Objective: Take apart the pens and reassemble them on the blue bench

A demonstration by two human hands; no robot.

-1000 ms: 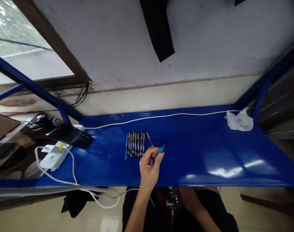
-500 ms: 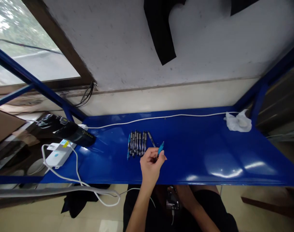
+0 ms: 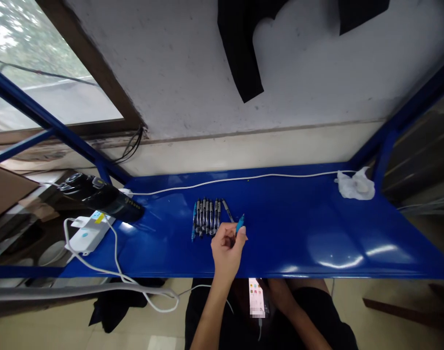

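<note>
Clock directions run from the left hand [image 3: 227, 240]. The blue table [image 3: 291, 218] spreads all round it. At 10 o'clock the black bottle [image 3: 112, 199] leans over, with yellowish lettering down its side that is too small to read surely. At 9 is the white power strip [image 3: 88, 236], bearing a yellow label and a round blue mark, no words legible. The crumpled white bag [image 3: 356, 185] lies at 2.

The left hand pinches the blue pen [image 3: 240, 224] between thumb and forefinger, point up, the other fingers curled in; pen and hand are above the table's near part. The right hand [image 3: 276, 291] is at 4 to 5, below the table edge beside the phone [image 3: 257, 297]; its finger state cannot be told. The phone's screen, dark a moment earlier, is now lit, showing coloured icons and a blurred patch.

The row of pens [image 3: 207, 216], grey-topped with a blue one at its left end, lies at 11. A loose pen [image 3: 226, 208] slants at 12.
</note>
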